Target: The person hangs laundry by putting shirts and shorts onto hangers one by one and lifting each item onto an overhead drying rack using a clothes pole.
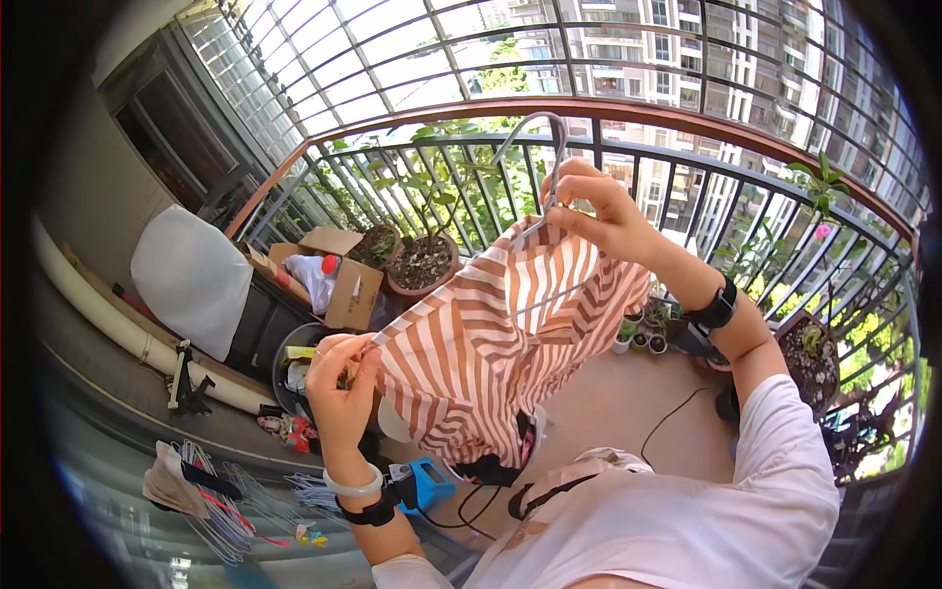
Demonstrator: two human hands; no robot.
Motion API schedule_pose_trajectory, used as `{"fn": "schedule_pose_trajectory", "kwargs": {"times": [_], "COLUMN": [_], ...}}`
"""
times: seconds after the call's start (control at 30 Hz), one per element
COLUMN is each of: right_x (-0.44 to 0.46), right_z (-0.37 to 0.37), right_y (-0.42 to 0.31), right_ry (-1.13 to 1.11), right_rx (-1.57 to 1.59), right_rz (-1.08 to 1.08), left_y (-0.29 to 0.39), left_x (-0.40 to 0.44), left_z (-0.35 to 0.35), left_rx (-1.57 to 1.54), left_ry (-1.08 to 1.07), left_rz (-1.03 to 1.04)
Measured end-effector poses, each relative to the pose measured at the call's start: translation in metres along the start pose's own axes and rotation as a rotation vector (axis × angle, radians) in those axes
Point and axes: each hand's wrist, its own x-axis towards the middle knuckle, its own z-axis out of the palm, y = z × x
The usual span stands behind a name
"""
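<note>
A brown-and-white striped garment (pixel 471 324) hangs from a grey wire hanger (pixel 561 137) in front of me. My right hand (pixel 603 211) grips the hanger at the neck below its hook, close to the garment's collar. With thumb and fingers, my left hand (pixel 343 378) pinches the garment's left edge and pulls it out sideways. Part of the hanger's lower bar shows through the garment's opening. The lower part of the garment hangs in folds near my body.
A railing (pixel 648 157) with window bars runs across the back. Potted plants (pixel 424 263) and a cardboard box (pixel 353 294) stand along it. At the left are a covered object (pixel 191 280) and a white pipe (pixel 226 388). Several wire hangers (pixel 211 506) hang at lower left, near a blue object (pixel 427 483).
</note>
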Motion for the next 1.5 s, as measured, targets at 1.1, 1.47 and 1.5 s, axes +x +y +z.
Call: {"fn": "schedule_pose_trajectory", "kwargs": {"times": [1.1,1.47,1.5], "right_x": [-0.135,-0.083,-0.072], "right_z": [0.026,0.045,0.058], "right_y": [0.032,-0.017,-0.032], "right_ry": [0.12,-0.146,-0.233], "right_rx": [0.211,-0.051,-0.075], "right_rz": [0.748,0.283,0.236], "left_y": [0.028,0.048,0.048], "left_x": [-0.029,-0.058,-0.058], "left_z": [-0.009,0.054,0.062], "left_rx": [0.356,0.268,0.27], "left_ry": [0.197,0.158,0.223], "left_rz": [0.03,-0.075,-0.013]}}
